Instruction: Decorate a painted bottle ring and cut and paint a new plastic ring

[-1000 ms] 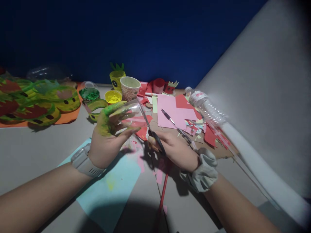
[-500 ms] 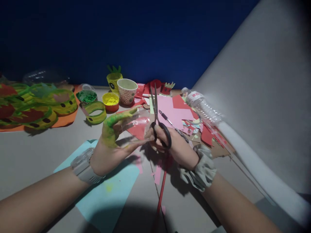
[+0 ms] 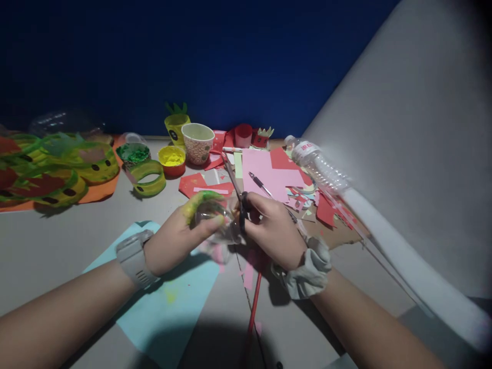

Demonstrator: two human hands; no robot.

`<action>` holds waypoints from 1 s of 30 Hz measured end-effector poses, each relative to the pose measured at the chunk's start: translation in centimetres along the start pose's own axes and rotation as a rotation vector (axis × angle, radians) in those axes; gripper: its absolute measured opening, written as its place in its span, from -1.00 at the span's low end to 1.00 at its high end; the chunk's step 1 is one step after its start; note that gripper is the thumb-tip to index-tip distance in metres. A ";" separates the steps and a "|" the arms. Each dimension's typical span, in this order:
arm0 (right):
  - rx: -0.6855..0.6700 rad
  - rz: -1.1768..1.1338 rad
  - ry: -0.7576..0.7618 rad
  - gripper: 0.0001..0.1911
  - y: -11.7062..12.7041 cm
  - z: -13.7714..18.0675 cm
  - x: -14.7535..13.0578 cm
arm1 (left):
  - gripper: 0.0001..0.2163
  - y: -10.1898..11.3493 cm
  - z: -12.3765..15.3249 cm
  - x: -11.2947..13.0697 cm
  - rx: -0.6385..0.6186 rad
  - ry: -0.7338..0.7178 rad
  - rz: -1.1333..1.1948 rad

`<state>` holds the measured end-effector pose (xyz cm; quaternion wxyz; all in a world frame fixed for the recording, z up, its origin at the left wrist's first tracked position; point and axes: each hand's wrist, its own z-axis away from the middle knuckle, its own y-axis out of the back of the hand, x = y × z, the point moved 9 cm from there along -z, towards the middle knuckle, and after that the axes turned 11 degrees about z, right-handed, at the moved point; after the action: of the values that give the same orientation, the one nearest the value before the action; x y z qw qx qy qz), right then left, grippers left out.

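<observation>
My left hand [image 3: 188, 225], with green and yellow paint on its fingers, is wrapped round a clear plastic piece [image 3: 226, 228], which looks like a cut section of bottle. Its thumb lies across the near side. My right hand [image 3: 274, 225] grips black-handled scissors [image 3: 232, 177], fingers in the loops, blades pointing up and away to the left. The scissors are beside the right edge of the plastic; whether the blades touch it I cannot tell. Below the hands lie a sheet of light blue paper [image 3: 172, 307] and a red stick [image 3: 255, 307].
Painted yellow-green rings [image 3: 96, 166] lie at left on orange paper. Behind the hands stand a green paint cup [image 3: 132, 152], a yellow paint cup [image 3: 171, 158] and a patterned paper cup [image 3: 198, 143]. Pink paper [image 3: 261, 169], a pen [image 3: 259, 183] and a plastic bottle [image 3: 319, 164] are at right.
The left fingers have closed in and the plastic piece has turned and dropped lower. The scissors have tilted left, and my right hand has rolled so its back shows.
</observation>
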<state>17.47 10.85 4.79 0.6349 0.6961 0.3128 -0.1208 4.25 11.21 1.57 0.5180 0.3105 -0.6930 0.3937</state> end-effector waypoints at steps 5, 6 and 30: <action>-0.099 -0.250 -0.067 -0.72 -0.7 -0.2 0.7 | -0.52 0.5 0.1 -1.7 0.076 0.175 0.214; -0.166 -0.304 -0.076 -0.64 -1.2 -0.1 0.7 | -0.51 1.1 0.1 -1.4 0.134 0.142 0.231; -0.536 0.113 -0.015 -0.59 -3.8 1.0 -0.1 | -0.44 1.9 0.6 -0.2 0.149 -0.088 0.012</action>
<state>15.35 9.86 1.60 0.8045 0.5186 0.2896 -0.0032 2.40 11.66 0.85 0.4602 0.3609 -0.6859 0.4331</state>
